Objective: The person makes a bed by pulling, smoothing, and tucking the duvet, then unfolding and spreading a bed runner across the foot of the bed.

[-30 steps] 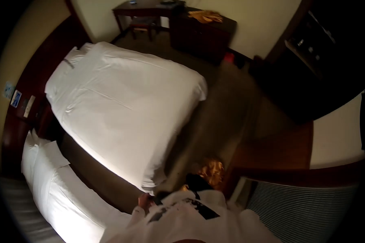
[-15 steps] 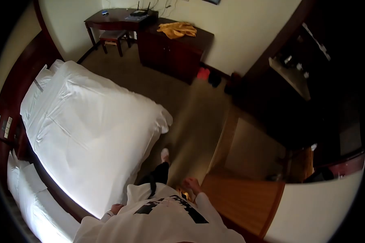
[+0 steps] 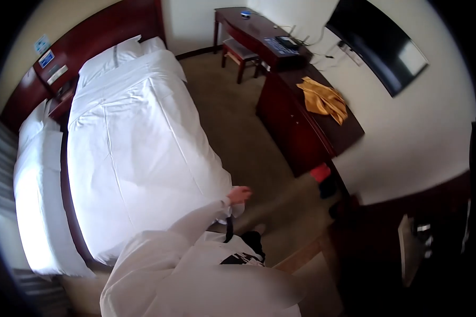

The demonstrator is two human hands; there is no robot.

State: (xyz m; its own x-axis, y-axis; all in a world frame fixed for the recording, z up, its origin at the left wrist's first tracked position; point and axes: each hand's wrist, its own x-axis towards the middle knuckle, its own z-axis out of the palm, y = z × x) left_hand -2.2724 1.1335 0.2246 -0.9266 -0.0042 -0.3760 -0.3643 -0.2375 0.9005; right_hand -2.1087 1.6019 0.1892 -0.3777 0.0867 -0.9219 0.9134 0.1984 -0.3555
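My left hand (image 3: 239, 195) reaches forward in a white sleeve (image 3: 201, 219), beside the near right corner of the white bed cover (image 3: 143, 158). Its fingers look loosely apart with nothing visible in them, and I cannot tell whether it touches the cover. My right hand is out of view. Below the left forearm hangs a black strap (image 3: 229, 230) by my white top.
A second white bed (image 3: 39, 195) stands at the left. Across the carpet (image 3: 222, 116) are a stool (image 3: 240, 50), a desk (image 3: 248, 24) and a cabinet (image 3: 293, 127) with a mustard cloth (image 3: 322, 100). A television (image 3: 378, 45) hangs on the wall.
My view has turned right and shows the television. My left hand has swung forward from my side to the bed's corner. My right hand has left the view.
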